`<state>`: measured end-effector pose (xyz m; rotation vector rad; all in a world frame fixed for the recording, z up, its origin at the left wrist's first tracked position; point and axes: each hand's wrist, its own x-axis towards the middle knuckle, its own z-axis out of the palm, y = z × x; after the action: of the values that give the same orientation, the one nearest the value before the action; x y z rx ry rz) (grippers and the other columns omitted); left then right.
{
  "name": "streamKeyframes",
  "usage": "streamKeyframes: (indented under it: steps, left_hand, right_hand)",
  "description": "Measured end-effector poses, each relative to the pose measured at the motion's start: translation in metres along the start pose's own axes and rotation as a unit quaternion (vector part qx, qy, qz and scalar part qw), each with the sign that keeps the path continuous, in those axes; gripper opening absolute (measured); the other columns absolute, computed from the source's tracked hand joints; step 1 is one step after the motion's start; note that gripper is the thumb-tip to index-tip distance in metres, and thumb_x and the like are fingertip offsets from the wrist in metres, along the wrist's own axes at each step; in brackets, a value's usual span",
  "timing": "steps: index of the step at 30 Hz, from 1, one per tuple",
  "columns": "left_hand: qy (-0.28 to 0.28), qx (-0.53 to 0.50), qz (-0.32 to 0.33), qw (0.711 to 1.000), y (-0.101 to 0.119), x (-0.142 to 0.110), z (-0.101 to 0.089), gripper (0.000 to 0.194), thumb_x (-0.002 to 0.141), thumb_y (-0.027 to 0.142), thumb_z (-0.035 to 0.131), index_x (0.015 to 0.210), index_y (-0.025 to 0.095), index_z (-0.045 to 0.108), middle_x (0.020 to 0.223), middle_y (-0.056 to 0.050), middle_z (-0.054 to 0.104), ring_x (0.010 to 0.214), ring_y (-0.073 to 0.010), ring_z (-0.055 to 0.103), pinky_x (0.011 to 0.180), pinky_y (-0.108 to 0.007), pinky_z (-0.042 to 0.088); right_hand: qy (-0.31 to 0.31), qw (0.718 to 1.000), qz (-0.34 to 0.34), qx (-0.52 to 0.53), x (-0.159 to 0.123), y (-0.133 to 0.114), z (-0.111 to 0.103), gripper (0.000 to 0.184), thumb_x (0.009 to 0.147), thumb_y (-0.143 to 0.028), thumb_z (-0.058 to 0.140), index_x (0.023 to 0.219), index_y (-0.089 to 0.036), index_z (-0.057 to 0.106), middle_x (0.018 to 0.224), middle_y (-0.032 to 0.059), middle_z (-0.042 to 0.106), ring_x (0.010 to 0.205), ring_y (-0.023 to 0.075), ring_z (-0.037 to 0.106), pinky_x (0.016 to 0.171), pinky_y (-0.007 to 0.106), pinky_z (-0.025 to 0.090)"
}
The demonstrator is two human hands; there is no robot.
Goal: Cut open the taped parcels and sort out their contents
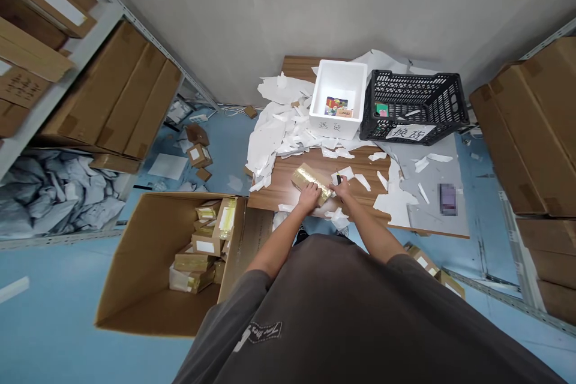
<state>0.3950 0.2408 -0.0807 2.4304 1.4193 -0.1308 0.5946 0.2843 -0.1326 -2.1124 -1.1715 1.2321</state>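
A small cardboard box with shiny clear tape along its top lies slantwise on the wooden table. My left hand grips its near part, fingers bent over the top. Just right of the box's end, my right hand is closed around a small black tool that looks like a box cutter. Its blade is too small to make out. Torn white paper lies around my right hand.
Behind the box stand a white bin holding small colourful packs and a black crate. A large open carton with several taped boxes stands at left. Loaded shelves flank both sides. A blurred purple item lies at right.
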Motion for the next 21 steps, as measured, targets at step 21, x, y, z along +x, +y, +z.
streamKeyframes:
  steps: [21]
  left_hand:
    - [-0.052,-0.111,-0.085,0.989,0.009,0.026,0.01,0.1,0.073,0.034,0.099,0.156,0.012,0.049,0.163,-0.029,0.053,0.158,-0.0407,0.044,0.129,-0.046,0.033]
  right_hand:
    - [-0.181,0.939,-0.166,-0.241,-0.036,0.015,-0.07,0.015,0.101,-0.037,0.068,0.1,-0.023,0.075,0.104,0.0125,0.081,0.102,0.0333,0.073,0.095,0.039,0.051]
